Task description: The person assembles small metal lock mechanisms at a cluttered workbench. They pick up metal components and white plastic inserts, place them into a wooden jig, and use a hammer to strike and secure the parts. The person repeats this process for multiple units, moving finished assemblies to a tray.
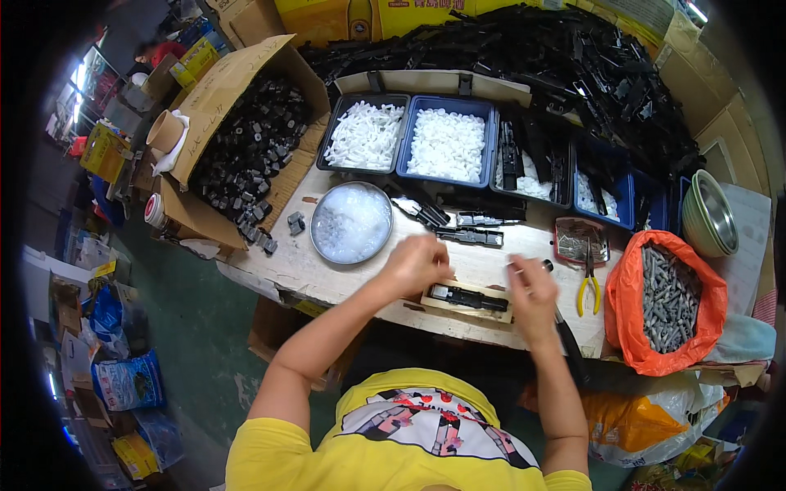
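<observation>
In front of me a black plastic part [468,297] lies in a pale wooden holder [438,304] near the bench's front edge. My left hand [416,266] is over the holder's left end, fingers curled together; whatever they pinch is too small to make out. My right hand [534,293] is at the holder's right end, its fingers bent and slightly blurred. A dark rounded tip [548,265] shows beside it, and I cannot tell whether the hand grips it. Just beyond the holder lie several black assemblies [471,236].
A round metal tray [352,255] of clear small pieces sits left, beside a carton [237,78] of black blocks. Blue bins [446,182] hold white parts. At right are yellow-handled pliers [588,296], a red dish [565,255], an orange bag [626,327] and stacked bowls [704,213].
</observation>
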Demonstrator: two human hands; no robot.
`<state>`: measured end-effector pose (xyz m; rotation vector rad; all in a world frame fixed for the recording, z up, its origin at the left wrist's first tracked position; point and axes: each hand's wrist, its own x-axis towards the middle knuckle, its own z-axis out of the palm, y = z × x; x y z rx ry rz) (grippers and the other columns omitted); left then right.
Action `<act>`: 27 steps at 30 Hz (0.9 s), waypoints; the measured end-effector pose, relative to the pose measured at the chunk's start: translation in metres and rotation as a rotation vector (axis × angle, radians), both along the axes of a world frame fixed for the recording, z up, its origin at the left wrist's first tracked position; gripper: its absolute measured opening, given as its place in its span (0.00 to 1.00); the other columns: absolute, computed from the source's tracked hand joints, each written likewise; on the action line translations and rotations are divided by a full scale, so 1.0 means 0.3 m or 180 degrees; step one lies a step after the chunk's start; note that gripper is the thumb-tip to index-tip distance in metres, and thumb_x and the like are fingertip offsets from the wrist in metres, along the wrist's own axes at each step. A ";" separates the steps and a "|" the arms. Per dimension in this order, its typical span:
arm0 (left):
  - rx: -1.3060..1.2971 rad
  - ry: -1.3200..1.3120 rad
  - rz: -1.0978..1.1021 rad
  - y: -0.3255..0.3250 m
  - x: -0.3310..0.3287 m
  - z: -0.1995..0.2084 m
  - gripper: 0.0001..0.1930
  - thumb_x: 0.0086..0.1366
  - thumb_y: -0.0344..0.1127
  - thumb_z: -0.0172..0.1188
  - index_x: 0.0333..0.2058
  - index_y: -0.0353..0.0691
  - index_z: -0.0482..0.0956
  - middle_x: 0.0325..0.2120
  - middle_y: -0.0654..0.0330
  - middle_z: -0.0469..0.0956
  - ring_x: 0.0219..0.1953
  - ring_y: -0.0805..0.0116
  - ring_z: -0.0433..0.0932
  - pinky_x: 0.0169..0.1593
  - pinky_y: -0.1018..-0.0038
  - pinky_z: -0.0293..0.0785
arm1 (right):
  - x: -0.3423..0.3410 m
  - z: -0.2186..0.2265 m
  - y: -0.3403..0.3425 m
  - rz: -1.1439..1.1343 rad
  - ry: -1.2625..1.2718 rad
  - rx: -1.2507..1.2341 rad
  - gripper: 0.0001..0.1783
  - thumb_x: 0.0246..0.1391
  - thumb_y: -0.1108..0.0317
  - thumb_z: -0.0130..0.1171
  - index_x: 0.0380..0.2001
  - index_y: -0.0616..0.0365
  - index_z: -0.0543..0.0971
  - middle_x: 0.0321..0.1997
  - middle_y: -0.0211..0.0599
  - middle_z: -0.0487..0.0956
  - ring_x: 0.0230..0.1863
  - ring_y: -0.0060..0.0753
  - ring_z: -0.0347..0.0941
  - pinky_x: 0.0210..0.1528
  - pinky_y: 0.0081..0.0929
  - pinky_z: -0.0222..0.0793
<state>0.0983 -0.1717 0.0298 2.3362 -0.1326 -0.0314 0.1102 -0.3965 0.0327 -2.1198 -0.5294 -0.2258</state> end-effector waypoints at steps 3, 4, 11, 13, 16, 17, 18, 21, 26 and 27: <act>0.0419 -0.0115 0.0605 0.001 0.212 0.101 0.09 0.48 0.38 0.64 0.24 0.38 0.79 0.24 0.51 0.77 0.29 0.60 0.76 0.33 0.68 0.71 | 0.156 0.001 -0.142 -0.0712 -0.0565 -0.0736 0.07 0.44 0.75 0.55 0.31 0.60 0.76 0.26 0.41 0.73 0.30 0.41 0.71 0.32 0.35 0.66; 0.0714 -0.0264 0.0738 0.010 0.282 0.118 0.10 0.48 0.39 0.63 0.25 0.38 0.79 0.26 0.50 0.77 0.30 0.57 0.77 0.34 0.66 0.72 | 0.188 -0.001 -0.174 -0.0841 -0.0604 -0.1168 0.07 0.43 0.75 0.55 0.30 0.60 0.76 0.26 0.42 0.74 0.29 0.42 0.72 0.32 0.35 0.67; 0.1691 -0.0022 0.0712 0.040 0.548 0.098 0.15 0.44 0.40 0.65 0.28 0.35 0.80 0.31 0.44 0.77 0.35 0.47 0.77 0.37 0.59 0.73 | 0.339 -0.049 -0.209 -0.1024 -0.0456 -0.2788 0.06 0.39 0.74 0.52 0.23 0.61 0.77 0.26 0.47 0.75 0.30 0.44 0.74 0.32 0.39 0.70; 0.1615 0.0042 0.0578 0.048 0.571 0.092 0.14 0.43 0.37 0.65 0.29 0.34 0.80 0.31 0.44 0.77 0.36 0.48 0.77 0.38 0.60 0.73 | 0.345 -0.051 -0.208 -0.0980 -0.0373 -0.2771 0.06 0.39 0.74 0.52 0.22 0.61 0.77 0.26 0.47 0.75 0.30 0.44 0.74 0.32 0.39 0.70; 0.1326 -0.0080 0.0456 0.099 0.591 0.056 0.13 0.43 0.36 0.65 0.27 0.34 0.80 0.27 0.45 0.78 0.33 0.52 0.78 0.37 0.63 0.74 | 0.345 -0.045 -0.217 -0.0920 -0.0323 -0.2628 0.05 0.40 0.74 0.52 0.22 0.60 0.77 0.26 0.46 0.75 0.31 0.45 0.73 0.33 0.39 0.69; 0.1156 -0.0193 0.0413 0.120 0.589 0.051 0.13 0.43 0.37 0.65 0.26 0.34 0.80 0.24 0.47 0.78 0.31 0.54 0.78 0.35 0.65 0.74 | 0.342 -0.047 -0.232 -0.0886 -0.0293 -0.2499 0.04 0.41 0.74 0.53 0.23 0.60 0.77 0.26 0.45 0.74 0.32 0.46 0.73 0.34 0.39 0.68; 0.0992 -0.0305 0.0376 0.135 0.583 0.057 0.13 0.43 0.37 0.65 0.26 0.34 0.80 0.21 0.48 0.78 0.28 0.57 0.79 0.33 0.67 0.74 | 0.339 -0.050 -0.244 -0.0846 -0.0266 -0.2364 0.03 0.43 0.73 0.54 0.23 0.59 0.76 0.26 0.44 0.74 0.32 0.46 0.72 0.35 0.39 0.67; -0.0112 -0.0024 0.0798 0.152 0.558 0.084 0.11 0.45 0.32 0.64 0.28 0.33 0.80 0.17 0.53 0.77 0.23 0.68 0.78 0.24 0.73 0.73 | 0.325 -0.039 -0.261 -0.0781 -0.0220 -0.2054 0.02 0.42 0.75 0.55 0.22 0.59 0.76 0.26 0.43 0.73 0.32 0.45 0.71 0.35 0.39 0.65; -0.2367 0.0174 0.0762 0.152 0.474 0.135 0.10 0.52 0.23 0.58 0.35 0.28 0.76 0.23 0.55 0.75 0.20 0.73 0.73 0.20 0.79 0.71 | 0.313 -0.046 -0.278 -0.0701 -0.0368 -0.1818 0.02 0.43 0.76 0.55 0.25 0.60 0.75 0.27 0.43 0.73 0.32 0.46 0.70 0.35 0.39 0.64; -0.2624 0.0309 0.0742 0.142 0.439 0.151 0.11 0.52 0.22 0.57 0.36 0.28 0.76 0.23 0.55 0.75 0.20 0.73 0.73 0.20 0.79 0.72 | 0.313 -0.048 -0.279 -0.0687 -0.0416 -0.1773 0.03 0.43 0.76 0.55 0.25 0.60 0.75 0.27 0.43 0.73 0.32 0.47 0.70 0.35 0.39 0.64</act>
